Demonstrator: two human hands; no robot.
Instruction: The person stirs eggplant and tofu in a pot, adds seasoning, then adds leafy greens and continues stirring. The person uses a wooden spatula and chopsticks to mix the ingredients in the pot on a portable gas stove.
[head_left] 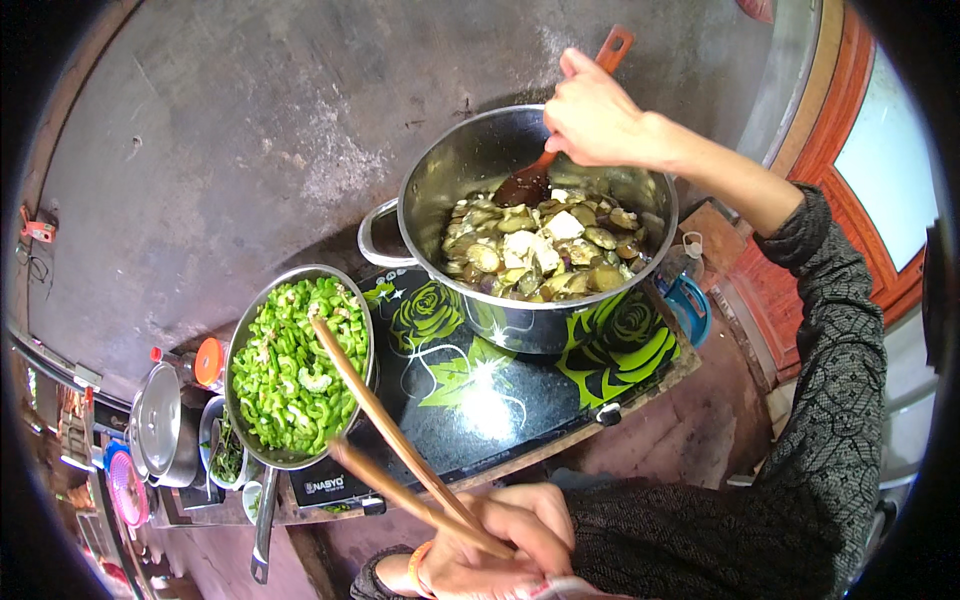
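My right hand [597, 118] grips the handle of a brown spatula [525, 187], its blade down in a large steel pot [412, 225]. Sliced eggplant [485, 257] with white tofu-like chunks [563, 225] covers the pot's bottom. Low in the middle, my left hand [495, 545] is closed around a pair of long wooden chopsticks [385, 415]. Their tips are apart, pointing at a frying pan [262, 463] on the left. Chopped green vegetable pieces [300, 370], ridged like bitter melon, fill that pan. The chopsticks overlap the pan in view; whether they touch the food I cannot tell.
Pot and pan stand on a black glass cooktop [440, 400] with green flower prints. Left of the pan are a lidded pot [160, 425], an orange-lidded jar [208, 362] and a bowl of herbs [228, 455]. A blue-handled item [690, 308] lies beyond the cooktop's right edge.
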